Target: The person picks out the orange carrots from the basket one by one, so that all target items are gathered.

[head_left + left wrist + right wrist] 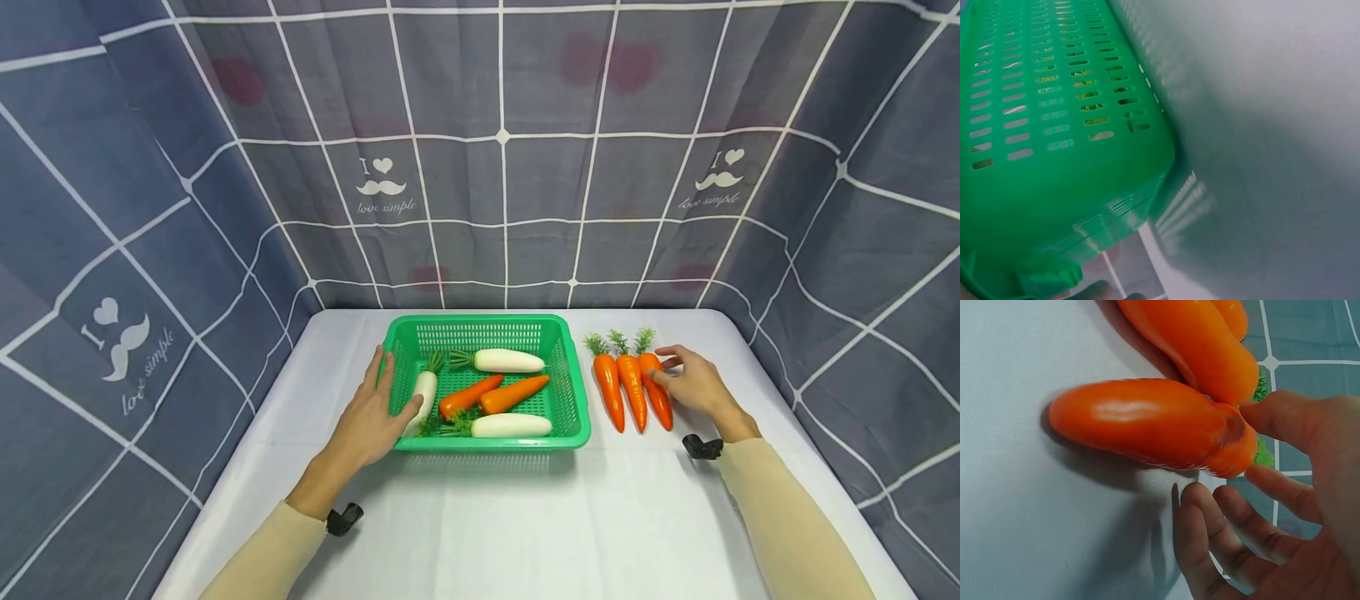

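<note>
A green plastic basket [489, 444] stands on the white table, with white radishes [512, 426] and two carrots [514, 394] lying in it. My left hand [367, 421] rests at the basket's left side, fingers spread and fairly straight, thumb by the near left corner. In the left wrist view the basket's wall [1066, 181] fills much of the picture, and only fingertips show below. Three carrots with green tops lie side by side to the right of the basket. My right hand [693, 383] pinches the rightmost carrot [1147, 422] near its leafy end between thumb and index finger; the other fingers hang loosely.
The middle carrot [632, 392] and the left one [609, 392] lie close beside the pinched carrot. Grey checked cloth [540, 183] hangs behind the table [510, 525] and along both sides. Small black cameras sit on both wrists.
</note>
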Available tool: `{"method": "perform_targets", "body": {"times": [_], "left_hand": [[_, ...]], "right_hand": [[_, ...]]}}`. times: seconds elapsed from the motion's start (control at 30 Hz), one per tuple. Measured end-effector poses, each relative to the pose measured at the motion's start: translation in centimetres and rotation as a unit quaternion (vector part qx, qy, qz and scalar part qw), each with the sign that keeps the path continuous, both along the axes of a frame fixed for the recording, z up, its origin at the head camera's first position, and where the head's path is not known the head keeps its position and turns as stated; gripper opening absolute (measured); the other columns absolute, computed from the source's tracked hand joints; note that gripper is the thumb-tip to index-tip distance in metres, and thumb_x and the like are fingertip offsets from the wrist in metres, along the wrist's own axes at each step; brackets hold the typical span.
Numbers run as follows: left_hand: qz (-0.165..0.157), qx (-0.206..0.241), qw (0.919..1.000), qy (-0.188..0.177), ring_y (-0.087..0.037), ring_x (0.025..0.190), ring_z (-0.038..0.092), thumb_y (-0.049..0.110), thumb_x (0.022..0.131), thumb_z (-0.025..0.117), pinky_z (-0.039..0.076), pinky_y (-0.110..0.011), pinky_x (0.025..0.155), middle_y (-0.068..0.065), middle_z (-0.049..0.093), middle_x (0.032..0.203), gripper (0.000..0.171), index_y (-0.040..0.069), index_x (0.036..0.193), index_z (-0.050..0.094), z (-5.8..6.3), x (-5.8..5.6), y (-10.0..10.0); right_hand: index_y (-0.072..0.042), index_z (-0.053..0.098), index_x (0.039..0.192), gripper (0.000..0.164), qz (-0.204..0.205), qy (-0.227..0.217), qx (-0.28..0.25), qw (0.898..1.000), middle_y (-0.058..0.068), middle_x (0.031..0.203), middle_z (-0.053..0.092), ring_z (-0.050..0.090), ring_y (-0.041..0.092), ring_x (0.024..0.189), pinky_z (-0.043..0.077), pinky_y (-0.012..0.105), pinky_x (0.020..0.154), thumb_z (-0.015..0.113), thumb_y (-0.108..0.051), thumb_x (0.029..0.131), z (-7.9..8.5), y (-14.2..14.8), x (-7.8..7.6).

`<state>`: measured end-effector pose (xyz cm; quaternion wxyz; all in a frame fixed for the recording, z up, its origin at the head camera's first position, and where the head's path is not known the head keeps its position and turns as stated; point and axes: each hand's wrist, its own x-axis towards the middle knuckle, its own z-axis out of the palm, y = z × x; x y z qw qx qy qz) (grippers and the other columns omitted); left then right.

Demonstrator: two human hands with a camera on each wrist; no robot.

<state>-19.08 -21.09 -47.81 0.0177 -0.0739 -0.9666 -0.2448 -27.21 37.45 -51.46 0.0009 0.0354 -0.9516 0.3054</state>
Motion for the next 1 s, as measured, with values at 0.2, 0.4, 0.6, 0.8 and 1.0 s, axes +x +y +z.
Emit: {"method": "perform_targets", "body": {"times": [0.2,0.4,0.6,0.8,1.0], "left_hand": [[-0.002,-0.001,1.0000,0.001,-0.060,0.172,0.035,0.058,0.119,0.058,0.045,-0.078,0.128,-0.017,-0.011,0.198,0.102,0.003,0.187,0.006,0.1,-0.1,0.0],[-0.001,-0.003,1.0000,0.001,-0.061,0.172,0.035,0.058,0.119,0.059,0.045,-0.079,0.128,-0.017,-0.011,0.198,0.102,0.003,0.187,0.006,0.0,-0.1,0.0],[0.002,-0.002,1.0000,0.001,-0.062,0.171,0.035,0.058,0.119,0.059,0.044,-0.080,0.129,-0.017,-0.010,0.198,0.102,0.003,0.187,0.006,-0.2,0.0,0.0],[0.000,-0.002,1.0000,0.004,-0.062,0.171,0.036,0.058,0.119,0.059,0.044,-0.080,0.128,-0.018,-0.009,0.198,0.102,0.002,0.187,0.007,-0.2,0.0,0.0],[-0.001,-0.003,1.0000,0.001,-0.062,0.171,0.035,0.059,0.119,0.058,0.045,-0.080,0.128,-0.018,-0.009,0.198,0.102,0.003,0.187,0.007,-0.2,-0.1,-0.1]], "right_hand": [[0.003,0.061,0.161,0.061,-0.004,0.018,-0.007,1.000,0.039,0.147,0.071,0.076,0.058,0.129,0.061,0.070,0.108,0.075,-0.032,0.113,0.3,-0.1,0.2],[0.001,0.062,0.161,0.061,-0.013,0.039,-0.006,0.999,0.036,0.146,0.072,0.079,0.053,0.122,0.064,0.068,0.103,0.077,-0.032,0.112,0.8,-0.4,0.2],[0.000,0.066,0.158,0.055,-0.006,0.064,-0.006,0.998,0.033,0.141,0.073,0.082,0.048,0.115,0.067,0.063,0.096,0.079,-0.027,0.111,1.4,-1.2,0.3],[0.001,0.069,0.154,0.054,0.009,0.095,-0.001,0.995,0.033,0.139,0.074,0.083,0.046,0.110,0.066,0.056,0.090,0.081,-0.028,0.110,2.7,-2.2,0.2],[-0.003,0.072,0.153,0.051,0.029,0.112,-0.006,0.993,0.030,0.139,0.072,0.081,0.041,0.106,0.062,0.038,0.078,0.083,-0.025,0.109,4.0,-3.8,0.2]]}}
